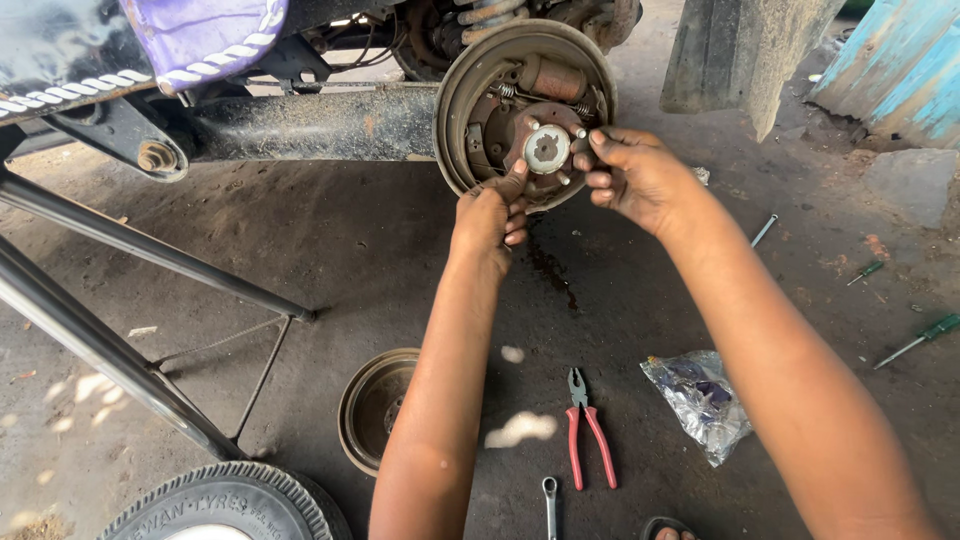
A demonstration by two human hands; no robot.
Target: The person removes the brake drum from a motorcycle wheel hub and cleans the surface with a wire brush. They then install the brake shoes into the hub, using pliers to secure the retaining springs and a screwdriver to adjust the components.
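An exposed brake backplate (pixel 480 75) with rusty shoes, springs and a central wheel hub (pixel 546 148) hangs on the axle of a raised vehicle. My left hand (pixel 490 215) is curled against the lower left edge of the hub, thumb pressing up on it. My right hand (pixel 632 175) reaches in from the right, fingertips pinching at a stud on the hub's right side. Whether a small part sits between those fingers is too small to tell.
On the oily ground lie a brake drum (pixel 372 405), red-handled pliers (pixel 586 428), a spanner (pixel 549 505), a crumpled plastic bag (pixel 700 400), green-handled screwdrivers (pixel 920 338) and a tyre (pixel 225 505). A metal stand (pixel 130 300) slants at the left; a concrete pillar (pixel 745 50) rises behind.
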